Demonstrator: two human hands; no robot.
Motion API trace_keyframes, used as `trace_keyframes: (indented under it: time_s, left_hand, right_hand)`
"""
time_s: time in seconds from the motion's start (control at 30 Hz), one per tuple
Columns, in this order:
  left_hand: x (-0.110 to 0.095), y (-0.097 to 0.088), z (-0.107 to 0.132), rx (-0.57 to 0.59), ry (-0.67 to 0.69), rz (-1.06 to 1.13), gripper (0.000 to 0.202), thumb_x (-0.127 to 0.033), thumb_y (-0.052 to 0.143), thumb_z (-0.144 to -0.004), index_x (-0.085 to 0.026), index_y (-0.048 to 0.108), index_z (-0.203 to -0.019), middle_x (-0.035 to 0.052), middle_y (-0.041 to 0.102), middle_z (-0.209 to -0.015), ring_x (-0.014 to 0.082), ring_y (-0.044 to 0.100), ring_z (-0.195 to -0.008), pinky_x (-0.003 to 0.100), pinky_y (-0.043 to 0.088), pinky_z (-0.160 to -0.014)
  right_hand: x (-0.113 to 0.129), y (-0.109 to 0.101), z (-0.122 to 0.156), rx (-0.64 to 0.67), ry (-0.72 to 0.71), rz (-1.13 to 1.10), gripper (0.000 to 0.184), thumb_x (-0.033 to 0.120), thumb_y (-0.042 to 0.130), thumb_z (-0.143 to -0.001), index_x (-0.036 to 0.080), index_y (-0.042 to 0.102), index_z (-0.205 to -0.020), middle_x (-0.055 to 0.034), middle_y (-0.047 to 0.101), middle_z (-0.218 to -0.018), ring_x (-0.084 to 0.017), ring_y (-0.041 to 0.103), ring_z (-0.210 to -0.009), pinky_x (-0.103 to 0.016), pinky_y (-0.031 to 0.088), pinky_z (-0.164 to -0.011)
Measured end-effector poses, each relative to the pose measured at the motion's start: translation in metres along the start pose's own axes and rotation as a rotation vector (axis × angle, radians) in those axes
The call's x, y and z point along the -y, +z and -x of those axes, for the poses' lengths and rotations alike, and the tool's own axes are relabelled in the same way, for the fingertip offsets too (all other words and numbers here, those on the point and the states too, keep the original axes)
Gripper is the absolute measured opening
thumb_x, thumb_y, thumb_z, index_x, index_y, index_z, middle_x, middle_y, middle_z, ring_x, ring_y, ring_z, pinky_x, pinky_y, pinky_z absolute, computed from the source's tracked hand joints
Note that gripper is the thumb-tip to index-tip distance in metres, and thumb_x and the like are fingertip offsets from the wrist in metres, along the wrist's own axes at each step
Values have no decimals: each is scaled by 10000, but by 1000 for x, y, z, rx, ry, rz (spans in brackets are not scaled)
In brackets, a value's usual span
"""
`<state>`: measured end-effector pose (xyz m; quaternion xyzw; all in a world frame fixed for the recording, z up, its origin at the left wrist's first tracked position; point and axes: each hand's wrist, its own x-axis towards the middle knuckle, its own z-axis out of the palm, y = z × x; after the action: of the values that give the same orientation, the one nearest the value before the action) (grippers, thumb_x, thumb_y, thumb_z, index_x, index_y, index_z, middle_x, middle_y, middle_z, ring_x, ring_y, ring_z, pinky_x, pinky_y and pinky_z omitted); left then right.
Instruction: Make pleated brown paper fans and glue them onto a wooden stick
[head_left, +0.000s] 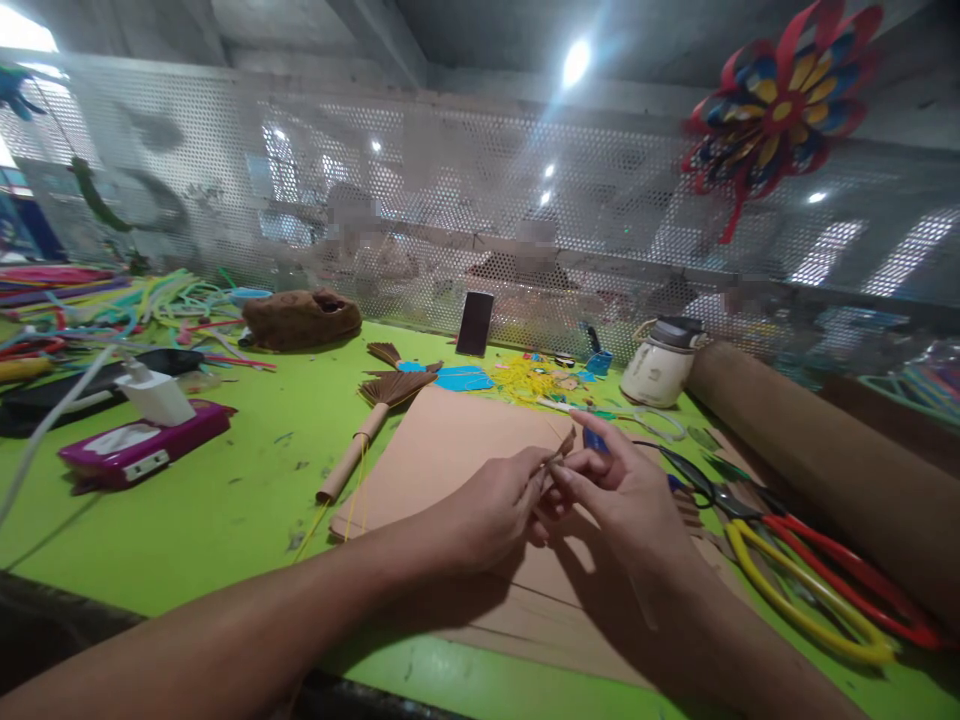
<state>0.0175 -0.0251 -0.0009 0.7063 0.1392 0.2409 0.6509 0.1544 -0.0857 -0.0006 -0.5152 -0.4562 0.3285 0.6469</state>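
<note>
Both my hands meet over a tan sheet of paper [442, 450] that lies on the green table [225, 500]. My left hand [491, 510] is closed in a pinch on a small brown strip [564, 446]. My right hand [626, 490] is closed too, its fingertips on the same strip, and a blue-tipped thing [595, 439] that I cannot make out shows above its fingers. A small brown paper broom [371, 420] with a yellow string lies at the left edge of the sheet.
Scissors with yellow handles [802, 600] and red handles [862, 580] lie at the right by a brown cardboard roll [817, 450]. A white pot [660, 365], a dark phone [475, 323], a magenta box [142, 445] with a white charger, and coloured cords [112, 300] stand around.
</note>
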Motion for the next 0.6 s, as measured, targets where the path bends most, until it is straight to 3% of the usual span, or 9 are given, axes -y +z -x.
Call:
trace_keyframes:
  time_s: [0.1,0.2,0.33,0.43,0.6]
  left_hand:
    - [3,3,4,-40,-8,-47,146,-220,518,-806,-165,512,-941,59,579,-865,158,492,-762,272,398,-672]
    - [5,7,9,-53,2,-43,180,-190,548,-773,-179,477,-938,60,581,-919,154,493,-783,258,403,-673]
    - [5,11,10,-87,18,-5,141,-235,535,-805,-181,467,-916,73,584,-930,148,505,-781,246,412,-651]
    - [1,7,3,-48,-50,113,183,-350,474,-864,-168,471,-877,62,592,-807,132,531,-652,251,426,-566]
    - [-7,-2,-8,55,-172,169,295,-421,464,-873,-137,510,-805,27,581,-637,104,514,-465,254,435,-472]
  right_hand:
    - [-1,-3,-4,-90,-6,90,718,293,764,-645,194,429,-1273,49,579,-645,-137,556,-568,-282,452,-547]
    - [4,-4,-6,-135,30,35,655,289,810,-579,199,521,-1160,23,578,-730,-151,559,-669,-285,452,-593]
    - [13,-2,0,26,171,-110,254,344,759,-649,181,618,-784,9,562,-661,-146,535,-611,-301,434,-574]
    - [16,-3,2,20,72,10,231,325,729,-684,177,593,-571,12,524,-584,-126,479,-570,-286,392,-559]
    - [15,-6,1,-73,-63,155,225,313,706,-712,188,594,-562,14,525,-584,-130,463,-580,-284,375,-569]
